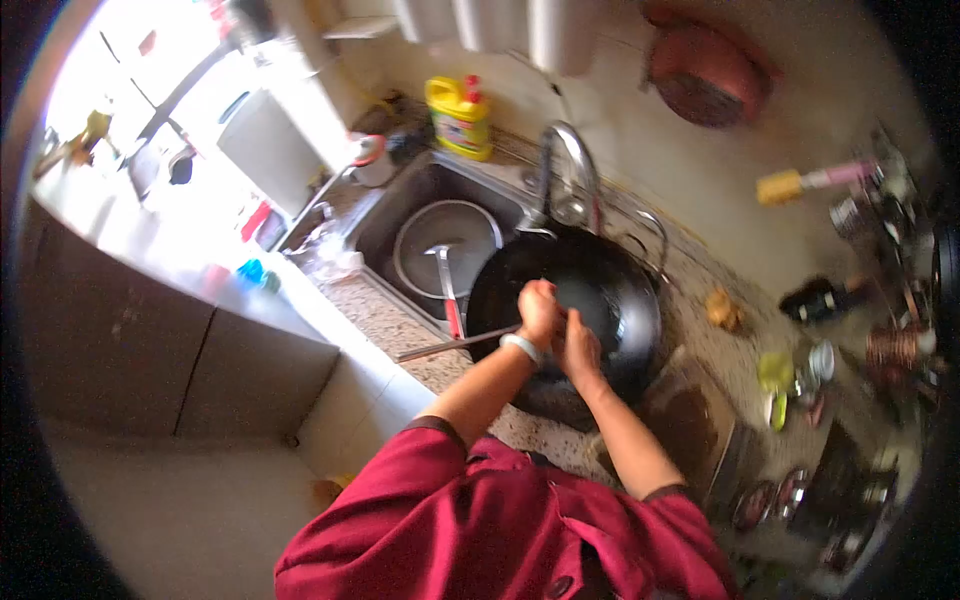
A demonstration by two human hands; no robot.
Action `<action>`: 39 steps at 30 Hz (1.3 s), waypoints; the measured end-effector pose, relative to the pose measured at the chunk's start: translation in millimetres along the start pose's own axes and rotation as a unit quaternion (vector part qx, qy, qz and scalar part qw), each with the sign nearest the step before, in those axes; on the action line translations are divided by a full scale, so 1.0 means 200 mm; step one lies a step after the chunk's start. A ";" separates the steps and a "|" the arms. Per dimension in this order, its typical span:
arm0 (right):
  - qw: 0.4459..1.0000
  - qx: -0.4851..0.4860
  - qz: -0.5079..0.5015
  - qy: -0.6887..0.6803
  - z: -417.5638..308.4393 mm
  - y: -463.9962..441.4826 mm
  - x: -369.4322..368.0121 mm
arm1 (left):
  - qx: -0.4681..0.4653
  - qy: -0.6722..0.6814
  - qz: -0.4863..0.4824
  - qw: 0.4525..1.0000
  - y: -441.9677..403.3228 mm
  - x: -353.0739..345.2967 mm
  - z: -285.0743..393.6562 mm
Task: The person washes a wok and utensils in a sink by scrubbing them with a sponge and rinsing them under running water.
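A large black wok [635, 320] rests over the right side of the sink, under the faucet. Both hands are close together above its bowl. My left hand [540, 310], with a pale bracelet at its wrist, is closed. A long thin rod [450, 347] reaches in from the left across the wok's rim and passes behind that wrist into the hands; its far end is hidden. My right hand [578, 350] is beside the left, fingers curled in, and what it holds is hidden. Left of the wok, a red-handled tool [447, 285] leans in the sink.
The steel sink [375, 225] holds a round basin [405, 255]. Behind it stands a yellow bottle [460, 125]. The curved faucet [570, 140] rises behind the wok. A ginger-like lump [723, 310] lies on the speckled counter [730, 365]. Utensils hang along the right wall.
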State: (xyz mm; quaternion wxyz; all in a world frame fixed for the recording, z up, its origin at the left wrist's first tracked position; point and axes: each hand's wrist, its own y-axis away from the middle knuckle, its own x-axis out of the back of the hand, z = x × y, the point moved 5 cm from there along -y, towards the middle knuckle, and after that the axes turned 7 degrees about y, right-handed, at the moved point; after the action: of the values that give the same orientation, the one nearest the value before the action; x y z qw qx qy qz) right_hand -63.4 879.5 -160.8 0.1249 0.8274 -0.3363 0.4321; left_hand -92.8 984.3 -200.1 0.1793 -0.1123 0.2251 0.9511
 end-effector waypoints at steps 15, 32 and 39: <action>0.847 -0.197 0.022 -0.492 -0.10 -0.06 0.29 | -0.091 -0.250 -0.487 0.832 0.26 0.08 0.51; 0.988 0.075 -0.025 -0.135 -0.79 0.07 0.57 | -0.071 -0.086 -0.417 0.902 0.28 0.34 0.96; 0.913 -0.041 0.029 -0.404 -0.79 0.07 0.52 | -0.012 -0.104 -0.448 0.888 0.36 0.38 1.02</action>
State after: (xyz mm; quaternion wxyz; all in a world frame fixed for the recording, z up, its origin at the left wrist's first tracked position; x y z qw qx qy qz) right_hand -130.9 900.7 15.6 -0.0007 0.9154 -0.3993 0.0504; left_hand -216.9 1042.3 -16.8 0.6071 -0.1035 0.1197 0.7787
